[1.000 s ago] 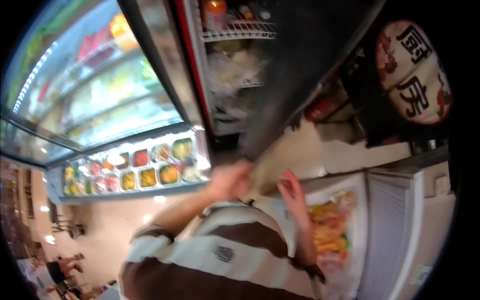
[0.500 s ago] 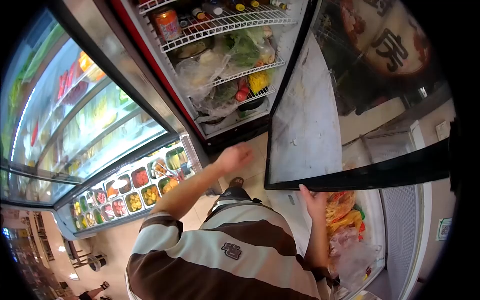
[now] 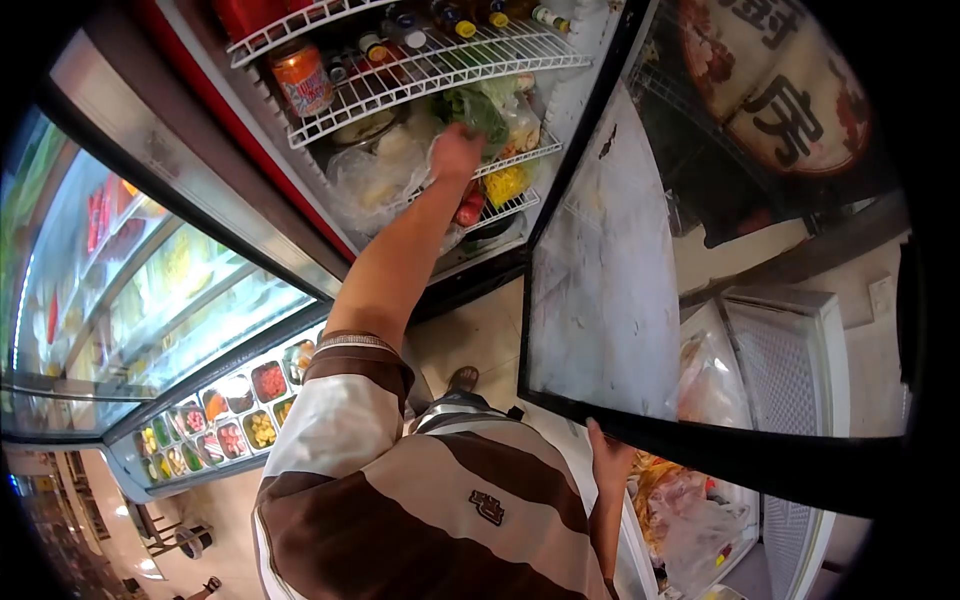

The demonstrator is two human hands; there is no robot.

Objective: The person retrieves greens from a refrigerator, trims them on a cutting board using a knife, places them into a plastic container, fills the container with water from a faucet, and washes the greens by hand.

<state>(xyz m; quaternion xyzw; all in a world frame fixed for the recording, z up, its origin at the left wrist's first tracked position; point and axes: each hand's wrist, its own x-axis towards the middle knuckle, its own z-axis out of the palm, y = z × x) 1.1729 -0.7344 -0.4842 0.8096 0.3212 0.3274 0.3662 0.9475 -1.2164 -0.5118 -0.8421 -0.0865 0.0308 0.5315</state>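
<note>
My left hand [image 3: 457,152] reaches into the upright refrigerator, its fingers curled at a clear plastic bag of leafy greens [image 3: 480,115] on the middle shelf. Some of the fingertips are hidden against the bag. Left of it lies a whitish plastic bag [image 3: 385,165]. Just below the hand are a red vegetable [image 3: 470,208] and a yellow bundle [image 3: 506,184] on a lower rack. On my right side, my right hand [image 3: 609,455] grips the black-framed edge of the open refrigerator door [image 3: 600,320], thumb on the rim.
An orange can [image 3: 301,78] and several bottles lie on the upper wire shelf [image 3: 440,75]. A lit display case [image 3: 150,310] with food trays [image 3: 232,440] stands at left. Beneath the door, an open chest freezer [image 3: 745,530] holds bagged food [image 3: 690,515].
My left hand has moved from in front of my body up and forward into the refrigerator, to the greens. My right hand stays on the door edge; the view has shifted slightly.
</note>
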